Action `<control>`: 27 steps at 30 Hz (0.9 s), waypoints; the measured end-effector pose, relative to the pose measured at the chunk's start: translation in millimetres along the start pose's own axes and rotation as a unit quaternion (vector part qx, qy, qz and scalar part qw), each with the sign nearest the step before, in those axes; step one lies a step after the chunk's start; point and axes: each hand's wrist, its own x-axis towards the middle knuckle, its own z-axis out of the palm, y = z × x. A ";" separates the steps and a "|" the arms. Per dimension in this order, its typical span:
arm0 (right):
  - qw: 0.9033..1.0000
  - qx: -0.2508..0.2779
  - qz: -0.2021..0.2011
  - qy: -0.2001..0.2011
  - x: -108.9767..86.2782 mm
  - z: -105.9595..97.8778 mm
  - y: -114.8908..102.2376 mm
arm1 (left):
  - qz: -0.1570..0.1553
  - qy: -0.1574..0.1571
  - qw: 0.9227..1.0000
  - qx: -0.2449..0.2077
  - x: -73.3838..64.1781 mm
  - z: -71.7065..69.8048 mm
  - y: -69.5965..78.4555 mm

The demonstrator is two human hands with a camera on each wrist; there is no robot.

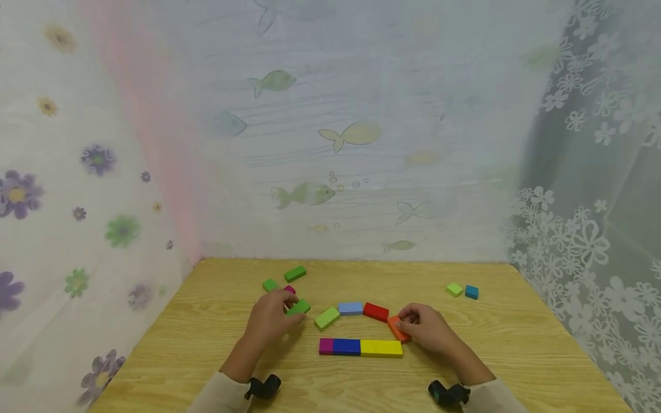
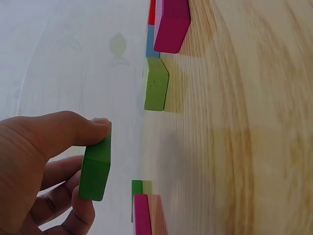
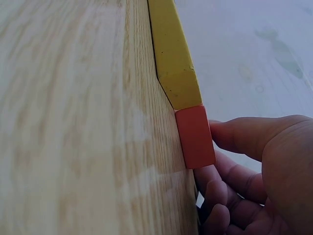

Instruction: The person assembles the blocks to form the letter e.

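My left hand (image 1: 271, 315) pinches a green block (image 2: 96, 166) between thumb and fingers, left of a light green block (image 1: 327, 318). My right hand (image 1: 424, 328) grips an orange block (image 3: 195, 137) by its side, close to the end of a yellow block (image 1: 381, 348). Between the hands, the light green block, a light blue block (image 1: 350, 308) and a red block (image 1: 376, 311) curve in an arc toward the orange one. In front of them lies a straight row: a magenta block (image 1: 326, 346), a dark blue block (image 1: 346, 346) and the yellow block.
Behind my left hand lie two more green blocks, one farther back (image 1: 295, 273), and a partly hidden magenta block (image 1: 290, 290). A lime block (image 1: 454, 289) and a blue block (image 1: 471, 292) lie at the back right. Patterned curtains border the wooden table (image 1: 516, 355).
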 end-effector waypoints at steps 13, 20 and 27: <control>1.000 0.009 0.015 -0.006 1.2 1.2 2.4 | -0.020 -0.025 0.999 -0.012 -10.5 0.0 5.7; 1.000 0.010 0.015 -0.005 2.4 1.8 0.7 | -0.026 -0.043 0.999 0.011 -12.0 1.8 7.9; 1.000 0.004 0.021 0.004 5.0 3.0 0.2 | -0.039 -0.053 0.998 0.023 -11.5 3.5 9.8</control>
